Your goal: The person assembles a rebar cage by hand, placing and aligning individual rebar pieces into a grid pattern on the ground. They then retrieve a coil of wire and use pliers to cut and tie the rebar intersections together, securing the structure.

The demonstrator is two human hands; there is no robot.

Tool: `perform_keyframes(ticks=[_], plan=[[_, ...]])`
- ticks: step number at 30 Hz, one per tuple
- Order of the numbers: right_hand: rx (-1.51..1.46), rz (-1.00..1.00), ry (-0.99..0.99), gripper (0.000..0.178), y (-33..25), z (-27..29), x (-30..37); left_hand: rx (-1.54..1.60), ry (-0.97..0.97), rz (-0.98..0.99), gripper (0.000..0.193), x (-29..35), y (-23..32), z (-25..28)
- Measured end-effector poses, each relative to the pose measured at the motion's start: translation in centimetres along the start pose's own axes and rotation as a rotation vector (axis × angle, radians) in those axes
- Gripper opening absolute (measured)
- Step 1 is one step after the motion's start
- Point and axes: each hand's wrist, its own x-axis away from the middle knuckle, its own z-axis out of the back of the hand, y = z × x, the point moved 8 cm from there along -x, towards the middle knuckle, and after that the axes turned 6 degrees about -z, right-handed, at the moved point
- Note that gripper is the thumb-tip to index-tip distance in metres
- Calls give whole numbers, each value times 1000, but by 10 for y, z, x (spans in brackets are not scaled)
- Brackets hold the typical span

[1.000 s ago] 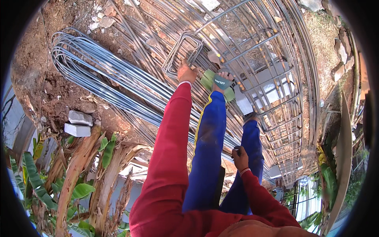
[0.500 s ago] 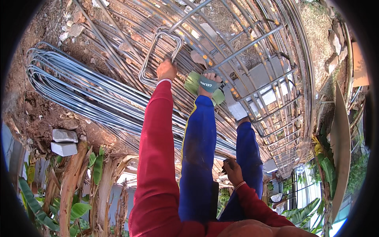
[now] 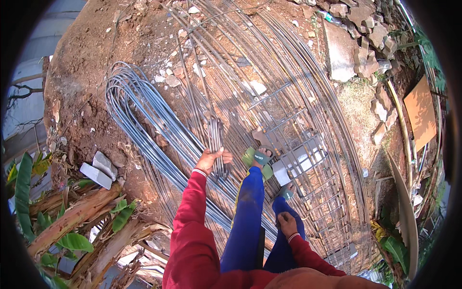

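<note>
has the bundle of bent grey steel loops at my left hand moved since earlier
Yes: against the long brownish steel-bar cage, the loop bundle in your left hand has shifted left and toward you, away from the cage's far end.

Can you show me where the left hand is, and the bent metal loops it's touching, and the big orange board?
Left hand (image 3: 208, 161): head view, on the middle of the hand.
Metal loops (image 3: 215, 133): head view, on the bundle's part above the hand.
Orange board (image 3: 421, 113): head view, middle of its flat face.
</note>
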Motion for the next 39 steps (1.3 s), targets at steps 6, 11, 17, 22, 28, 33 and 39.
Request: perform_keyframes(ticks=[6,11,17,22,28,33,39], plan=[[-151,47,2,22,1,37,33,258,77,-177,26,134,15,-40],[-81,146,22,18,11,111,78,444,37,-286,31,240,20,-56],[-99,106,230,24,66,232,88,474,114,-485,32,329,-2,-23],[-124,20,342,22,116,283,97,577,220,-433,28,358,-37,20],[-60,-70,338,23,90,267,75,818,-35,-388,23,314,-57,48],[-39,-59,196,24,-93,203,41,736,280,-141,24,244,-47,88],[140,679,184,23,-488,90,126,667,126,-76,28,170,60,72]])
